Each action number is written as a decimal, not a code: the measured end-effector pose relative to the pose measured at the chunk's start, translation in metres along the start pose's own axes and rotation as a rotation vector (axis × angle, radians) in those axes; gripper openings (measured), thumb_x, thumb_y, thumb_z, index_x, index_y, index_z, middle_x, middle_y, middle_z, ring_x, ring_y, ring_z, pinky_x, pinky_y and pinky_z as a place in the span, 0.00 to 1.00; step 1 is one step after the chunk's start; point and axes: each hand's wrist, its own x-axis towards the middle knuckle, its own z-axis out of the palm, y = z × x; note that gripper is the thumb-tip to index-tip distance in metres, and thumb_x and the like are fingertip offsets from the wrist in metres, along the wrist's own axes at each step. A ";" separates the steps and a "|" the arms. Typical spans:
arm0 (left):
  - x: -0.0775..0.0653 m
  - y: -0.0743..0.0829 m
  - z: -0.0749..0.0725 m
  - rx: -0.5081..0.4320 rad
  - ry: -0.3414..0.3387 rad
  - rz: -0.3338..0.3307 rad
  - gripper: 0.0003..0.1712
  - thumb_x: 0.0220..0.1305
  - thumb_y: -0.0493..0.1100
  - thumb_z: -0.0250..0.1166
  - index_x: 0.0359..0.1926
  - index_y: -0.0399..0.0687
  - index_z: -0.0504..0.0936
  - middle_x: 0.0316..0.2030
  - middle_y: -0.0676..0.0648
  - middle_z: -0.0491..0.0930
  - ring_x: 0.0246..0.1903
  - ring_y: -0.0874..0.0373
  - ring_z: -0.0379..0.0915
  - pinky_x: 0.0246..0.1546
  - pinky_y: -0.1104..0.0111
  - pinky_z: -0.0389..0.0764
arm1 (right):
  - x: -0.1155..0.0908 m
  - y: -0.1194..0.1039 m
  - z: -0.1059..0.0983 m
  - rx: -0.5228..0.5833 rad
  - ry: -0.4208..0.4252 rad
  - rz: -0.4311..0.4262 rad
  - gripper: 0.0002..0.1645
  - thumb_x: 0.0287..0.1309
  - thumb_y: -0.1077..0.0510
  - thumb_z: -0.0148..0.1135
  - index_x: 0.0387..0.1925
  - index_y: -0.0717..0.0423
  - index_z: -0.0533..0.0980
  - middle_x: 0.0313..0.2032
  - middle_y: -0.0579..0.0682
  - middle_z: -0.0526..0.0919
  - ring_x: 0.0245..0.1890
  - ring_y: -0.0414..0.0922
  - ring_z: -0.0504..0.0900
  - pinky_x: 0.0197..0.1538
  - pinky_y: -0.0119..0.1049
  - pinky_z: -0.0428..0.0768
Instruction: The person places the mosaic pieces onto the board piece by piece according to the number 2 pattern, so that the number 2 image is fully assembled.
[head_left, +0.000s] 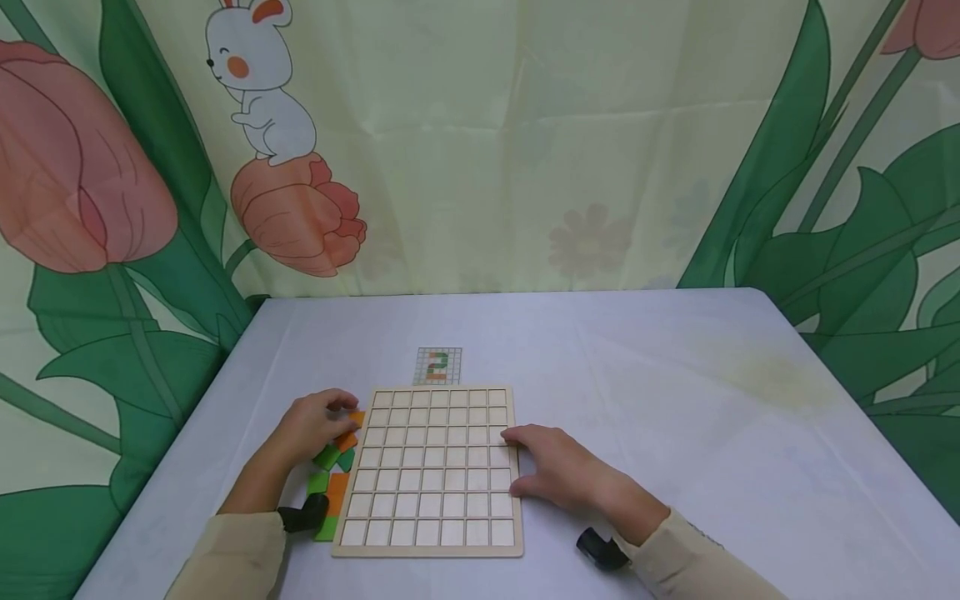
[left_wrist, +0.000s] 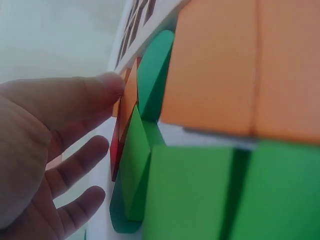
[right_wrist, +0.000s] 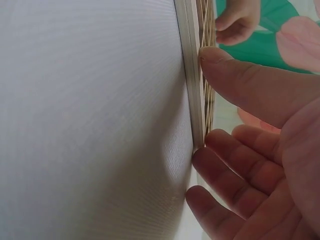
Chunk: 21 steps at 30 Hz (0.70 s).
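Note:
A wooden grid board (head_left: 427, 552) with white square cells lies in front of me. Along its left edge is a loose heap of coloured tiles: orange tiles (head_left: 337, 492), green tiles (head_left: 318, 483) and a teal rounded tile (left_wrist: 154, 70). At the heap's far end my left hand (head_left: 318, 425) pinches an orange tile (head_left: 358, 417) between thumb and index finger; the index fingertip is partly hidden. The other fingers (left_wrist: 80, 160) are loosely bent. My right hand (head_left: 562, 467) rests at the board's right edge, thumb and fingertips touching the frame, fingers spread and relaxed.
Just beyond the board lies a small pattern card (head_left: 438, 366) showing a coloured figure 2 on a grid. A white cloth (head_left: 675, 400) covers the table. Behind hangs a curtain (head_left: 465, 167) printed with tulips and a rabbit.

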 end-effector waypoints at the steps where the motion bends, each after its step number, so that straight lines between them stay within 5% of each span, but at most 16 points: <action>1: 0.000 0.000 0.000 0.001 0.000 0.001 0.17 0.63 0.41 0.71 0.51 0.40 0.82 0.49 0.42 0.82 0.53 0.40 0.74 0.52 0.48 0.78 | 0.000 0.000 0.000 0.000 0.000 0.002 0.40 0.52 0.58 0.76 0.65 0.62 0.71 0.61 0.55 0.77 0.64 0.53 0.72 0.66 0.52 0.69; 21: 0.006 -0.001 0.001 0.003 -0.015 -0.011 0.17 0.63 0.39 0.70 0.52 0.39 0.81 0.50 0.39 0.81 0.50 0.44 0.74 0.50 0.51 0.78 | 0.000 -0.002 -0.001 0.010 -0.008 0.008 0.40 0.52 0.58 0.76 0.65 0.63 0.70 0.62 0.55 0.76 0.65 0.54 0.72 0.66 0.52 0.68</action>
